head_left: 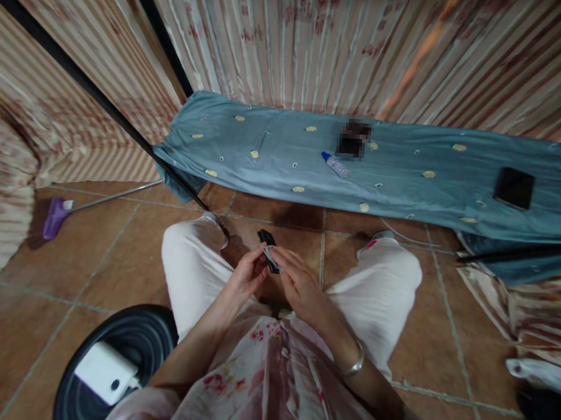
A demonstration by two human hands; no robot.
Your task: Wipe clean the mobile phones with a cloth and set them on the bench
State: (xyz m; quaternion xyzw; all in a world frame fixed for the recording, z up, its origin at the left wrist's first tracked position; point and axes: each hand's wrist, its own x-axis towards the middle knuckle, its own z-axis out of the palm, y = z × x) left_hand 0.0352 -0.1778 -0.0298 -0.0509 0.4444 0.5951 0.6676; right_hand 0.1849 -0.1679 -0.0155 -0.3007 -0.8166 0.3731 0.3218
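Between my knees, both hands meet at a small black rectangular object (266, 237) whose exact kind I cannot make out. My left hand (248, 272) pinches its near left side with thumb and fingers. From the other side, my right hand (299, 279) has its fingers closed over it, pressed together. A thin grey curved piece (269, 256) lies against the black object between the fingertips. The fingers partly hide both. A silver bangle (357, 359) circles my right wrist.
Ahead stands a long bench with blue cloth (273, 166), holding a blue-capped bottle (334, 164), a blurred dark item (354, 140), a thin rod (262, 142) and a black flat device (514, 188). A white box (105, 373) sits on a round black stool (149, 328). Left lies a purple broom (54, 218).
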